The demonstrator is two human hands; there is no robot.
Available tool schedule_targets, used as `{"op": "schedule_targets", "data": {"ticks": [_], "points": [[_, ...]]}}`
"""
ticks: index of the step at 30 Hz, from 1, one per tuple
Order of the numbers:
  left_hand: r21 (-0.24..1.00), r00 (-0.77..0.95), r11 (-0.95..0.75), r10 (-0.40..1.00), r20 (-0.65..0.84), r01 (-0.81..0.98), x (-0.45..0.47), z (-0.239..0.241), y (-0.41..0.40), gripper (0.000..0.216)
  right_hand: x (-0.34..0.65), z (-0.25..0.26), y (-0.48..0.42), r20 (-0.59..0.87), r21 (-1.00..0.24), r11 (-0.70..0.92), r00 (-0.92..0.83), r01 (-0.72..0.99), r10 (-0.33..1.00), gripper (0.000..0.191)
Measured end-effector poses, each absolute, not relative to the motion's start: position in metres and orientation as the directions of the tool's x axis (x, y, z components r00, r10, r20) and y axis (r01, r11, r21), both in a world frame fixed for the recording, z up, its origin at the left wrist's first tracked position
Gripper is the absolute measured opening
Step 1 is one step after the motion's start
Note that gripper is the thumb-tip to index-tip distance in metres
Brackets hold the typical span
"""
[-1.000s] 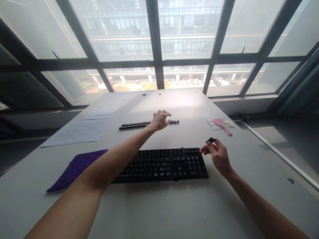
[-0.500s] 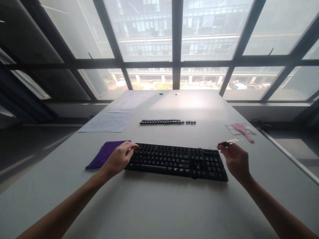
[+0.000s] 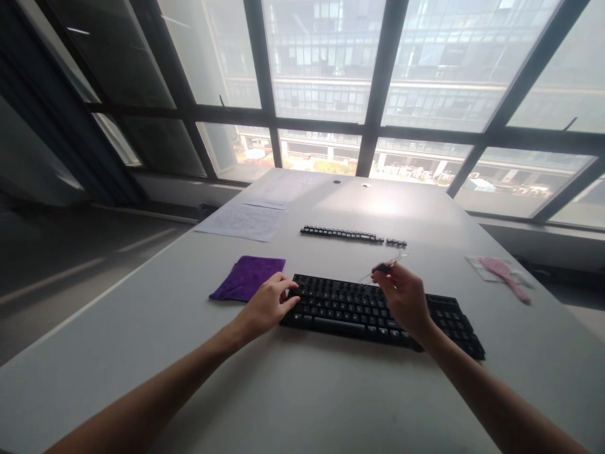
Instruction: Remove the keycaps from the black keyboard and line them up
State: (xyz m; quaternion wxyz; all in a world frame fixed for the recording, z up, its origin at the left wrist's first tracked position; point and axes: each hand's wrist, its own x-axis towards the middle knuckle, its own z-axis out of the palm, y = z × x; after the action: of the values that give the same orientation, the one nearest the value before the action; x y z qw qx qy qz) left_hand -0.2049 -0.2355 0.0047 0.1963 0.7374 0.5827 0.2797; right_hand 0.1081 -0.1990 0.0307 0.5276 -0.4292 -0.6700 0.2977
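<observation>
The right hand pinches a black-handled wire tool, and beneath that grip the keyboard runs lengthwise out to both sides, its left end met by the left hand, thumb and fingers parted.

— What colour is the keyboard?
— Black, with pale characters on its keys; the row of loose keycaps is black too.
— And the tool?
— Black grip, pale prongs.
— The cloth?
— Plain purple. The hairbrush is pink, the table whitish grey.
</observation>
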Motion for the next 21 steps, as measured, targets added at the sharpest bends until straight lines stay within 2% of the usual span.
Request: {"op": "schedule_targets", "data": {"ticks": [5,9,15,21], "points": [[0.747,0.186,-0.165,0.981,0.056,0.644,-0.21,0.011,-0.23,0.03,0.057,0.025,-0.191,0.393,-0.88,0.426,-0.18,0.211,0.902,0.016],[0.793,0.208,-0.114,0.978,-0.016,0.599,-0.216,0.016,-0.218,0.028,0.036,0.016,-0.189,0.335,-0.892,0.392,-0.252,0.225,0.908,0.02],[0.81,0.216,-0.164,0.975,0.047,0.563,-0.211,0.019,-0.22,0.017,0.039,0.001,-0.185,0.299,-0.915,0.355,-0.271,0.19,0.915,0.022],[0.71,0.225,-0.271,0.961,0.16,0.65,-0.205,0.016,-0.227,0.01,0.042,-0.004,-0.185,0.247,-0.941,0.297,-0.269,0.162,0.931,0.021]]}}
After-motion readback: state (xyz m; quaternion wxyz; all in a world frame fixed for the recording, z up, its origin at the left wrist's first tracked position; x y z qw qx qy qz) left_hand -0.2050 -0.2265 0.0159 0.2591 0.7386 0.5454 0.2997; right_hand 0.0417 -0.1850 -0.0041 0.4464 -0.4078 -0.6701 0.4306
